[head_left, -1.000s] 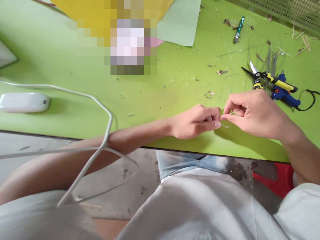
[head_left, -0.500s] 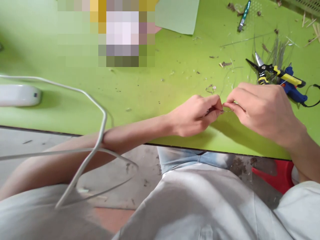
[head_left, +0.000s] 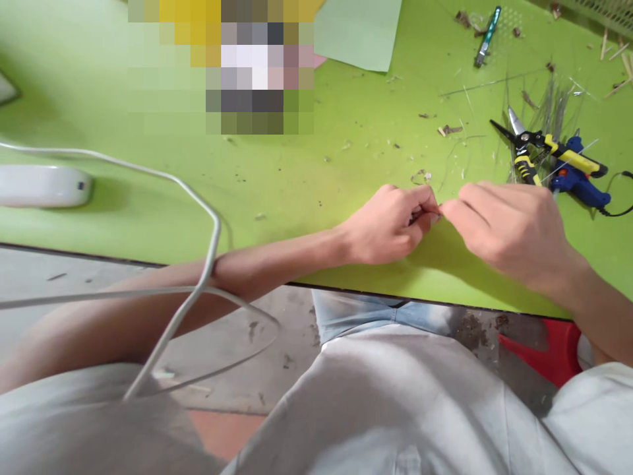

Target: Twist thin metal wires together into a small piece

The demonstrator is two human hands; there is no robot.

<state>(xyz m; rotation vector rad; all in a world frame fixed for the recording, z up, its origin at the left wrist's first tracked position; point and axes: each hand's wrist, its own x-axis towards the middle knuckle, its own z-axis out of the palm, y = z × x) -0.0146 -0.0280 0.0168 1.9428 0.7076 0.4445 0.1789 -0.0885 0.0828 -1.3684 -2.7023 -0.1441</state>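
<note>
L hand (head_left: 388,224) pinched tight on tiny wire strand (head_left: 435,211), R hand (head_left: 514,231) narrowed right at its end, hold unclear; both steady, braced low over near edge of green table (head_left: 297,185).

And here's the scene: a wide lime-green painted tabletop (head_left: 346,152) fills the view, its front edge finished in a thin dark strip (head_left: 148,265), with bright light washing out the left side. Up at the far corner sits a pale green perforated mesh panel (head_left: 598,10), and a flat pale green paper sheet (head_left: 359,33) lies beside a pixelated blurred patch (head_left: 222,66). Over on the left, a white oblong plastic block (head_left: 42,186) trails a white cable (head_left: 198,191). Below the table, a grey stained concrete floor (head_left: 475,336) runs out, with a red plastic object (head_left: 548,349) at the right.
</note>
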